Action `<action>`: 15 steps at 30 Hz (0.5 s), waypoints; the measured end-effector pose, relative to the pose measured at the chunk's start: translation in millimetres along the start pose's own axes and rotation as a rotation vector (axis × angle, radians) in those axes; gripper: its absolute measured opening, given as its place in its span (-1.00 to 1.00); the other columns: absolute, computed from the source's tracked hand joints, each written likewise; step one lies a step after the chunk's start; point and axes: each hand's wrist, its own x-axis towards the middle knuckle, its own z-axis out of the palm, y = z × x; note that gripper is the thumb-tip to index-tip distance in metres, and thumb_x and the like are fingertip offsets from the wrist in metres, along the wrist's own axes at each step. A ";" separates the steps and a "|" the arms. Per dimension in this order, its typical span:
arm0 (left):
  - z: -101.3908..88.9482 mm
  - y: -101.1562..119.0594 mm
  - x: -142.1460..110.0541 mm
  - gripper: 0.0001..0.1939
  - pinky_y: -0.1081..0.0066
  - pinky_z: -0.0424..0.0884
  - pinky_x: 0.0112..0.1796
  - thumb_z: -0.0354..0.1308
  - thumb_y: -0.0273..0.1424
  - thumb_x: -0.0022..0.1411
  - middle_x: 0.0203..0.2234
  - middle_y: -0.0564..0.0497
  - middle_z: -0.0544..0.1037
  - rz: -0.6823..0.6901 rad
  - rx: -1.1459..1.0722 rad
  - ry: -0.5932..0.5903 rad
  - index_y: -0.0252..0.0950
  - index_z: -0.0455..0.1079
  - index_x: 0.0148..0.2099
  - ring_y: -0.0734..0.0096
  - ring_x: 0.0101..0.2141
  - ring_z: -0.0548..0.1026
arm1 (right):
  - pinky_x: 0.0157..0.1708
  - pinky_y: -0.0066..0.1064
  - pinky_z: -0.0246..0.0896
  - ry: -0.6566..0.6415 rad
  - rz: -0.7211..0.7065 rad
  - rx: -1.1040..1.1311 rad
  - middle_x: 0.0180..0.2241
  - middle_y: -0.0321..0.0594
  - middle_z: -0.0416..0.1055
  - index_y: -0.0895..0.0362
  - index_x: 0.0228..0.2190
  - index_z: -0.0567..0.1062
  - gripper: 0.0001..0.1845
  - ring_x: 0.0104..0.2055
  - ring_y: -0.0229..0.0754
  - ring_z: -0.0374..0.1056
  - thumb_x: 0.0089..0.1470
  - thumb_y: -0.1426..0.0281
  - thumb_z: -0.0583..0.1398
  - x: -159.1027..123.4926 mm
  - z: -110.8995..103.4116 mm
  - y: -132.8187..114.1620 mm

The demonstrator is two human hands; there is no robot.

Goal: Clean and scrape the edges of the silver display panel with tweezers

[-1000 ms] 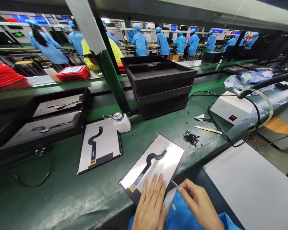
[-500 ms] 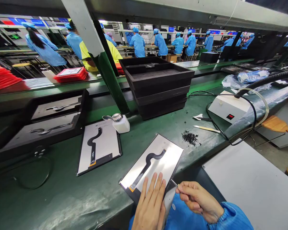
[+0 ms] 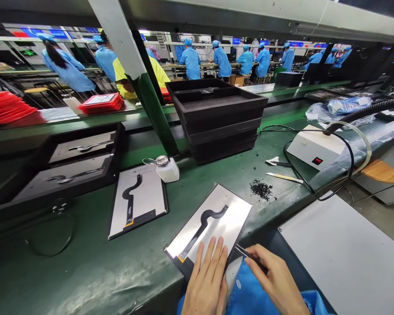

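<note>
Between the pump bottle [image 3: 168, 171] and nearer LCD panel [image 3: 214, 225], tabletop [image 3: 185, 197] is left free; behind, passage is blocked by stacked black trays [image 3: 221, 138] and a slanted post [image 3: 154, 113], rightward by a looped cable [image 3: 352, 158].

Bench [image 3: 85, 271] moderately lit; pale sheen along its near edge, bright glare on the panel [image 3: 221, 224] there. Wide-angle stretch toward frame sides; far workers [image 3: 190, 62] soft.

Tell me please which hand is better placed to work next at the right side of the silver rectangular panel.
Likely the right hand: it holds a slender metal-tipped tool close to that side of the silver rectangular panel. The left hand lies flat on top, seemingly steadying it.
</note>
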 end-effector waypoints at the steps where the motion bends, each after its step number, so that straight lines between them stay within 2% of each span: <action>1: 0.2 0.3 0.3 -0.43 0.05 -0.04 0.32 -0.04 -0.70 0.21 0.25 -0.24 0.31 -0.011 -0.003 0.004 -0.57 0.19 0.28 0.02 0.33 0.08 | -0.46 -0.48 0.22 0.038 -0.072 -0.085 -0.40 -0.28 0.46 0.07 -0.30 0.47 -0.71 -0.44 -0.25 0.39 0.28 0.16 0.07 -2.7 1.6 1.4; 3: 0.5 0.6 0.7 -0.44 0.04 -0.02 0.32 -0.02 -0.70 0.21 0.25 -0.25 0.31 -0.013 -0.002 0.016 -0.59 0.20 0.27 0.00 0.32 0.10 | -0.43 -0.48 0.25 0.093 -0.174 -0.198 -0.40 -0.30 0.47 0.05 -0.28 0.47 -0.72 -0.41 -0.24 0.44 0.32 0.22 0.03 -6.0 4.4 3.8; 6: 1.0 -0.2 0.3 -0.44 0.04 -0.04 0.33 0.00 -0.67 0.21 0.24 -0.27 0.32 0.021 0.015 0.036 -0.60 0.20 0.27 0.00 0.32 0.11 | -0.48 -0.50 0.23 0.131 -0.243 -0.300 -0.43 -0.31 0.44 0.05 -0.31 0.45 -0.71 -0.46 -0.25 0.45 0.36 0.27 -0.01 -6.7 7.4 5.9; 15: -1.0 0.2 -0.4 -0.44 0.04 0.00 0.32 0.01 -0.66 0.21 0.24 -0.26 0.32 0.010 0.026 0.030 -0.57 0.21 0.27 0.00 0.31 0.13 | -0.53 -0.44 0.10 0.167 -0.277 -0.377 -0.45 -0.28 0.44 0.03 -0.38 0.38 -0.77 -0.50 -0.21 0.46 0.34 0.35 0.03 -5.5 11.6 3.2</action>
